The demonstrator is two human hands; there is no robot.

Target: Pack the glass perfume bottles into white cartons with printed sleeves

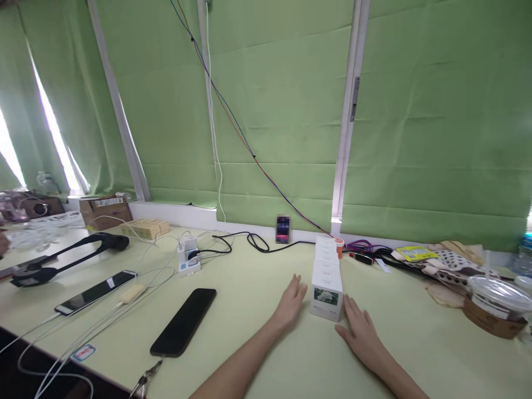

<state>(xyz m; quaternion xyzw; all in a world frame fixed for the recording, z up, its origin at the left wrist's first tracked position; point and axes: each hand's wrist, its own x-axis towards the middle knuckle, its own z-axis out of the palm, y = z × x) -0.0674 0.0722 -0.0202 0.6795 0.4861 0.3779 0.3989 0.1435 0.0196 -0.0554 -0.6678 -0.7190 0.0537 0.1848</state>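
Note:
A row of several small white boxes point(326, 277) runs away from me across the table, lined up one behind another. The nearest box has a picture of white flowers on its front. My left hand point(292, 302) rests on the table just left of the row, with a narrow gap between it and the boxes. Its fingers point forward and hold nothing. On the other side, my right hand point(361, 328) lies with stretched fingers, their tips at or very near the nearest box's lower right edge; I cannot tell if they touch.
A black phone point(183, 321) lies left of my arms, near some keys point(146, 378). Further left are a charging phone point(96, 291), a power strip point(188, 258) and cables. An orange-and-white container point(339, 249) stands behind the boxes. At right sits a lidded plastic cup point(496, 302).

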